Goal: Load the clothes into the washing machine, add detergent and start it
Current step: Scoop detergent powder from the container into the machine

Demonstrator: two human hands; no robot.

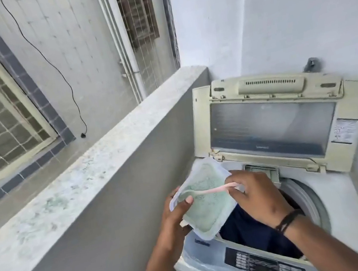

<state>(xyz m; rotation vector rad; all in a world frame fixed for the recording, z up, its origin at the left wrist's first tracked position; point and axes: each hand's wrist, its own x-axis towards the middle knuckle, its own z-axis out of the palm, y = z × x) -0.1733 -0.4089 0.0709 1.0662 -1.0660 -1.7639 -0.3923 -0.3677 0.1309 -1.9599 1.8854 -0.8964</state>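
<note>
A white top-loading washing machine (337, 192) stands at the lower right with its lid (272, 125) raised against the wall. Dark blue clothes (251, 229) lie in the drum. My left hand (177, 217) grips a clear rectangular container of pale green detergent powder (207, 203), tilted over the machine's left front corner. My right hand (257, 193) pinches a pink spoon (208, 191) whose bowl dips into the powder. An open detergent drawer (263, 170) sits at the back of the tub opening. The control panel (263, 262) runs along the front edge.
A grey parapet wall with a speckled stone top (90, 172) runs diagonally close to the machine's left. White walls close in behind and to the right. A tap fitting (311, 64) sits on the wall above the lid. A black cable (66, 82) hangs outside.
</note>
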